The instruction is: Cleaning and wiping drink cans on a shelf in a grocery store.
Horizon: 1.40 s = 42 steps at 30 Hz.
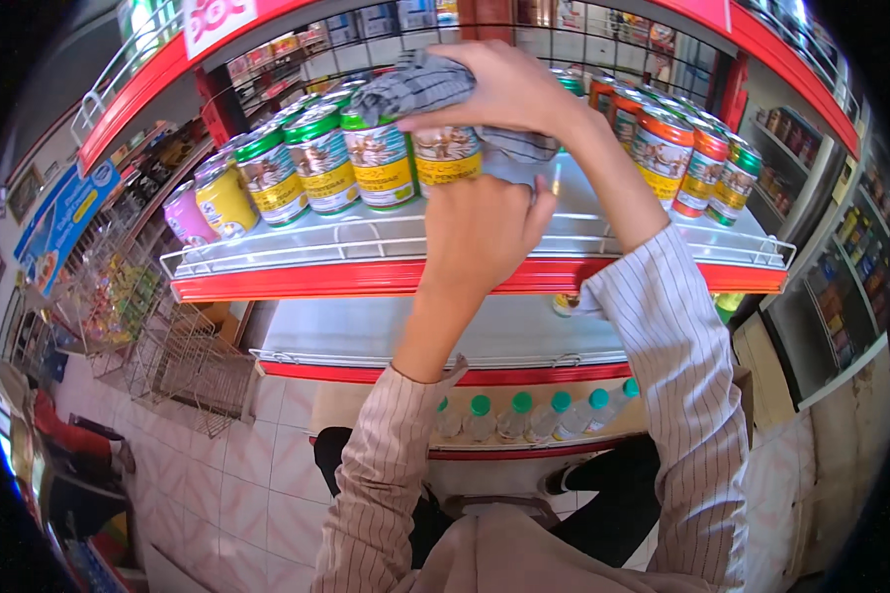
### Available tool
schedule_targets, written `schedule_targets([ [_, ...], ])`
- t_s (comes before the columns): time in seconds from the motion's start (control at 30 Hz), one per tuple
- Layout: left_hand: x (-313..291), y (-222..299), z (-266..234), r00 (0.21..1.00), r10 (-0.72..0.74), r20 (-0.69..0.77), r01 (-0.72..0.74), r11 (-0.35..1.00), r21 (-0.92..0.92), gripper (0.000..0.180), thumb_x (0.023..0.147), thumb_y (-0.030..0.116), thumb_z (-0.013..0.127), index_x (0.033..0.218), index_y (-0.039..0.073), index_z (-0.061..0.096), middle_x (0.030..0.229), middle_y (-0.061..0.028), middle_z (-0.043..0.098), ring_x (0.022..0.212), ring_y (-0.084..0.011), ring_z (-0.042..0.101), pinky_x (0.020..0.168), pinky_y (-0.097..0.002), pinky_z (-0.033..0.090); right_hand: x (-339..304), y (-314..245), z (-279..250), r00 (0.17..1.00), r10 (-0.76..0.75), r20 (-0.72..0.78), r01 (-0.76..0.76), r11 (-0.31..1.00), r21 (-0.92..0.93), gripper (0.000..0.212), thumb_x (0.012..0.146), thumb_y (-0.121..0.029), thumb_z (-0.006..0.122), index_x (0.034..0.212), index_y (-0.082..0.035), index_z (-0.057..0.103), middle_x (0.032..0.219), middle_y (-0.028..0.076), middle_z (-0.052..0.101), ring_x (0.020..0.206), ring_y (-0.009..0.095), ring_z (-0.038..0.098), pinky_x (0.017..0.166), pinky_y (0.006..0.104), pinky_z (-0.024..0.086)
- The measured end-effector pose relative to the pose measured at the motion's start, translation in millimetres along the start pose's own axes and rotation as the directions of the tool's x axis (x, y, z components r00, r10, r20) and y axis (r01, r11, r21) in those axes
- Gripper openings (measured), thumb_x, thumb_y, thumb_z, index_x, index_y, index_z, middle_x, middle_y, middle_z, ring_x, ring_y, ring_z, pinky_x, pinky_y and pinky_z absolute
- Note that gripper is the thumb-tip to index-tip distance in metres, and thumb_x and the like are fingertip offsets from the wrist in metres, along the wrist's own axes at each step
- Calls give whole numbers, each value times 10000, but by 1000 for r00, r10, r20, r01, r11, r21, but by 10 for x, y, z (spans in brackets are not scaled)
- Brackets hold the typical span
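My right hand (514, 89) reaches over the upper shelf and grips a grey checked cloth (415, 87), its fingers bent over the top of a can. Part of the cloth hangs down behind that hand. Below it, my left hand (485, 227) is curled at the lower part of the can (447, 153), which has a yellow lower band; its fingertips are hidden and its thumb points up at the right. To the left stands a row of similar green-rimmed cans (381, 163). Cans with orange rims (661, 153) stand farther right.
A white wire rail (366, 242) runs along the red-edged upper shelf (366, 280). Beneath is a lower shelf (366, 326), then green-capped bottles (520, 420). Wire baskets (193, 366) stand at the left, a glass-fronted cabinet (845, 287) at the right.
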<state>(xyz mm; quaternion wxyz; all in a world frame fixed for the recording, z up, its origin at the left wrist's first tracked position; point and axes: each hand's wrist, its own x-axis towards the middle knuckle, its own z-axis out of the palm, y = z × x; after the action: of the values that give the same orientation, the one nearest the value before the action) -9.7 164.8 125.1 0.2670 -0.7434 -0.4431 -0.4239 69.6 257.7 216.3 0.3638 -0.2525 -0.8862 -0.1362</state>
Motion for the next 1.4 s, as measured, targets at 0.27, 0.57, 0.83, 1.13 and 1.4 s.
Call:
schedule_targets([
  [0.27, 5, -9, 4, 998, 8, -64, -11, 998, -59, 330, 760, 242, 549, 501, 40, 581, 436, -115, 512, 375, -270, 512, 395, -365, 410, -108, -178, -19, 996, 83, 36, -85, 996, 39, 917, 524, -528, 757, 1186, 39, 471, 1088, 208, 557, 988, 304, 557, 863, 334, 427],
  [0.57, 25, -109, -5, 891, -77, -448, -69, 951, -302, 407, 644, 51, 637, 986, -47, 439, 964, -200, 449, 914, -340, 453, 779, -390, 388, -438, -142, -131, 965, 227, -129, -194, 955, 225, 787, 581, -300, 780, 1179, 74, 431, 1045, 190, 569, 955, 227, 564, 842, 299, 421],
  [0.83, -6, -127, -13, 892, -83, -444, -95, 926, -364, 956, 525, 110, 766, 1282, -52, 205, 1266, -237, 284, 1184, -378, 302, 1003, -414, 271, -914, -735, -475, 773, 205, -600, -134, 978, 161, 567, 537, -113, 729, 1036, 24, 497, 991, 164, 503, 912, 327, 531, 778, 335, 430],
  [1.13, -790, 279, -995, 998, -31, -54, 13, 949, -314, 371, 738, 191, 586, 1056, 0, 574, 1107, -150, 558, 1076, -363, 488, 962, -418, 348, -1623, -1554, -739, 829, 289, -479, -63, 899, 433, 488, 594, -75, 694, 1048, -31, 518, 1033, 158, 481, 890, 322, 531, 725, 344, 460],
  [1.4, -1138, 731, -1198, 767, -531, 359, 641, 621, -451, 435, 796, 127, 531, 1199, -8, 434, 1065, -164, 552, 956, -313, 560, 802, -323, 441, -2159, -1830, -272, 817, 300, -492, -14, 864, 504, 294, 664, -73, 646, 917, 40, 548, 1056, 211, 544, 960, 339, 556, 805, 340, 450],
])
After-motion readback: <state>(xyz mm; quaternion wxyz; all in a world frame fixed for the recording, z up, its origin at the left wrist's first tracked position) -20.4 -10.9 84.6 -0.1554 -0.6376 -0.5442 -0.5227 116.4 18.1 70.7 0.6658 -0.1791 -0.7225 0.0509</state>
